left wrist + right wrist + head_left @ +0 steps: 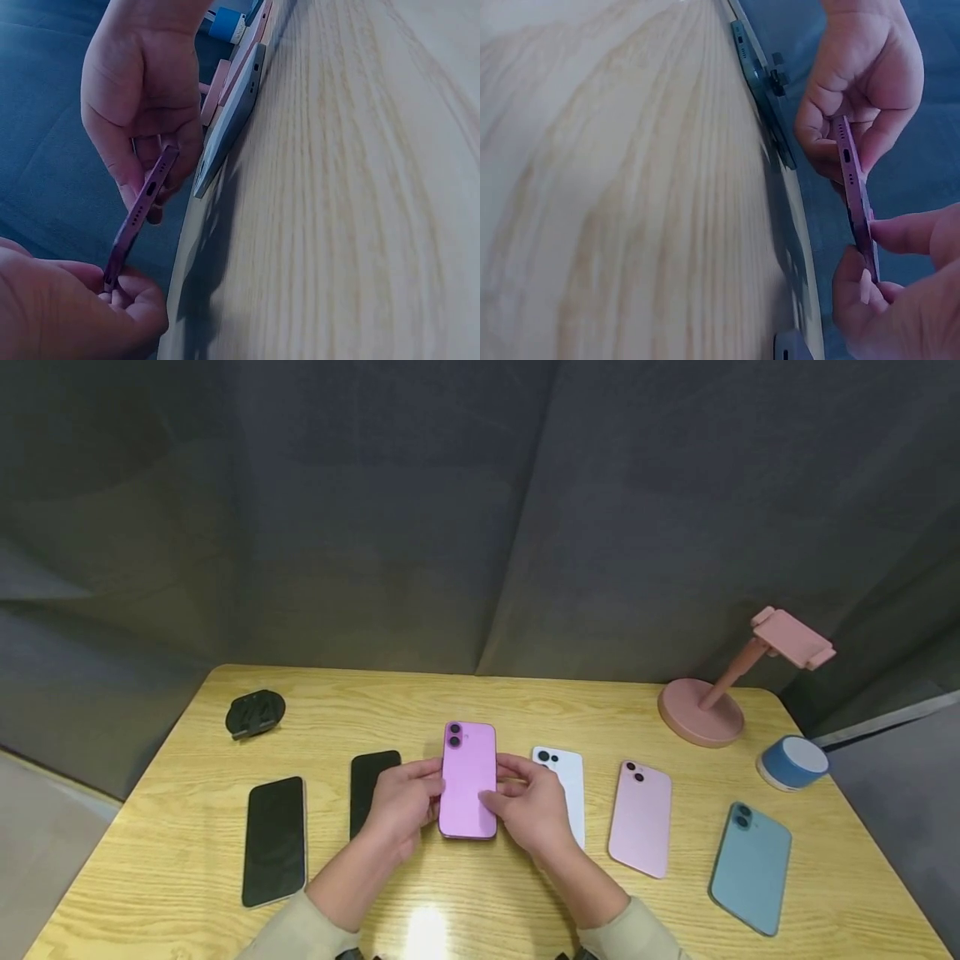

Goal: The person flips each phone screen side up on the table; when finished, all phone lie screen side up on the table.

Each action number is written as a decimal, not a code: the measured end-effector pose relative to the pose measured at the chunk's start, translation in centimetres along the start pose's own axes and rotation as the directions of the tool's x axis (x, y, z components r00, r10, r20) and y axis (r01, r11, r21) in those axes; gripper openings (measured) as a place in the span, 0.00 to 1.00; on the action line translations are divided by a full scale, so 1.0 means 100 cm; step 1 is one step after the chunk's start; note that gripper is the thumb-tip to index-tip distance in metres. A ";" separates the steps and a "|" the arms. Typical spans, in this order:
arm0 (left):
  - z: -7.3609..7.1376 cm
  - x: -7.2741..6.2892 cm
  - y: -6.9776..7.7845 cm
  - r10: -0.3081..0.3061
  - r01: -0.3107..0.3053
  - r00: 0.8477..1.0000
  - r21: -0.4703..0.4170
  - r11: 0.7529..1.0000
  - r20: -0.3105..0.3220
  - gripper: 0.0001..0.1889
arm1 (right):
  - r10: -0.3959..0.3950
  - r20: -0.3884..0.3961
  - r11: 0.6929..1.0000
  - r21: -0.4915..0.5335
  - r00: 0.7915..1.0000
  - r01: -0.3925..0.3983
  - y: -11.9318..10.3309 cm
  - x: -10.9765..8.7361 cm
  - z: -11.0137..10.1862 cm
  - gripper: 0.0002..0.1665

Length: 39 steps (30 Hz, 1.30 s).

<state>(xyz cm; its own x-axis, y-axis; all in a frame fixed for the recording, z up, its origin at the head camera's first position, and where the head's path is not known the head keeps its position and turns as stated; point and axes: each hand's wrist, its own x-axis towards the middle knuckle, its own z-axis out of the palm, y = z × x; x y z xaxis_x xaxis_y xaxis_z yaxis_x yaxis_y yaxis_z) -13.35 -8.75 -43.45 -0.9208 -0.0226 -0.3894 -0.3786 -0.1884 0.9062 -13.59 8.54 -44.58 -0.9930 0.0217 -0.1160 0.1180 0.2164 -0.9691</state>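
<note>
A bright purple phone [469,781] is held back side up, its two camera lenses at the far left corner. My left hand [405,797] pinches its left edge; my right hand [534,806] grips the right edge, thumb lying on the back. In the left wrist view the phone [142,202] hangs above the tabletop, its port edge facing the camera. The right wrist view also shows the phone [853,180] raised between both hands. Behind my left hand lies a black phone [367,781], partly hidden; a white phone [572,777] is partly covered by my right hand.
Farther left lies a dark-screened phone [274,839], with a black folded stand [256,712] behind it. On the right are a pale pink phone [641,818], a teal phone [752,868], a pink phone stand [701,714] and a blue-and-white cylinder [793,762]. A dark curtain [480,518] backs the wooden table [480,893].
</note>
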 end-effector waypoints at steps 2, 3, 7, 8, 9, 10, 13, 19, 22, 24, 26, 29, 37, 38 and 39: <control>0.000 -0.001 0.001 0.004 -0.004 1.000 -0.014 1.000 0.020 0.20 | -0.007 -0.003 0.999 -0.033 1.000 0.007 0.001 0.000 0.000 0.31; 0.000 -0.001 0.001 0.005 -0.005 0.999 -0.021 1.000 0.033 0.20 | -0.009 -0.003 0.999 -0.047 1.000 0.009 0.001 -0.001 0.001 0.31; 0.001 -0.002 0.002 0.014 -0.010 0.996 -0.042 0.999 0.083 0.20 | 0.000 0.002 0.998 -0.058 1.000 0.001 0.002 -0.002 0.002 0.33; 0.002 -0.003 0.002 0.016 -0.013 0.996 -0.044 0.999 0.091 0.20 | 0.002 0.005 0.999 -0.052 1.000 -0.001 0.002 -0.002 0.002 0.33; 0.002 -0.003 0.003 0.018 -0.014 0.995 -0.043 0.999 0.096 0.20 | 0.004 0.007 0.999 -0.047 1.000 -0.004 0.002 -0.002 0.002 0.34; 0.002 -0.004 0.003 0.021 -0.017 0.995 -0.043 0.999 0.099 0.20 | 0.007 0.010 0.999 -0.041 1.000 -0.007 0.002 -0.002 0.003 0.35; 0.002 -0.004 0.003 0.027 -0.022 0.993 -0.044 0.999 0.112 0.19 | 0.010 0.020 1.000 -0.028 1.000 -0.010 0.002 -0.004 0.003 0.38; 0.004 -0.005 0.004 0.038 -0.029 0.986 -0.057 0.998 0.162 0.18 | 0.007 0.045 0.999 0.035 0.999 -0.008 0.000 -0.007 0.001 0.38; 0.005 -0.006 0.005 0.044 -0.032 0.982 -0.064 0.997 0.186 0.20 | 0.006 0.059 0.994 0.105 0.998 -0.012 -0.001 -0.008 0.000 0.36; 0.006 -0.006 0.005 0.046 -0.033 0.981 -0.072 0.997 0.188 0.21 | 0.011 0.072 0.988 0.150 0.997 -0.022 -0.002 -0.009 0.000 0.37; 0.006 -0.007 0.004 0.055 -0.042 0.981 -0.075 0.996 0.188 0.21 | 0.021 0.093 0.980 0.195 0.995 -0.038 -0.002 -0.010 0.000 0.38; 0.006 -0.005 0.002 0.062 -0.054 0.982 -0.049 0.997 0.176 0.18 | 0.040 0.126 0.962 0.264 0.991 -0.072 -0.004 -0.012 0.000 0.39; 0.006 -0.004 -0.001 0.056 -0.065 0.988 0.062 0.996 0.144 0.23 | 0.065 0.165 0.916 0.382 0.984 -0.125 -0.008 -0.013 -0.003 0.37; 0.007 -0.004 -0.001 0.054 -0.064 0.988 0.068 0.996 0.145 0.25 | 0.064 0.174 0.911 0.393 0.983 -0.129 -0.009 -0.013 -0.003 0.36; 0.007 -0.004 -0.001 0.052 -0.063 0.988 0.072 0.995 0.144 0.27 | 0.061 0.187 0.905 0.404 0.980 -0.134 -0.009 -0.013 -0.004 0.36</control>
<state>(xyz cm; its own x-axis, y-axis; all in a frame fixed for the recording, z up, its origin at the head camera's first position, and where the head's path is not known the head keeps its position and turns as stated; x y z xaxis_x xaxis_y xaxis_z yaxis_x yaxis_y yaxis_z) -13.01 -8.01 -43.29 -0.9432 0.1088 -0.3139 -0.3256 -0.1149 0.9385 -12.39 8.68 -43.50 -0.9656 -0.1478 -0.2139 0.2410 -0.2009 -0.9495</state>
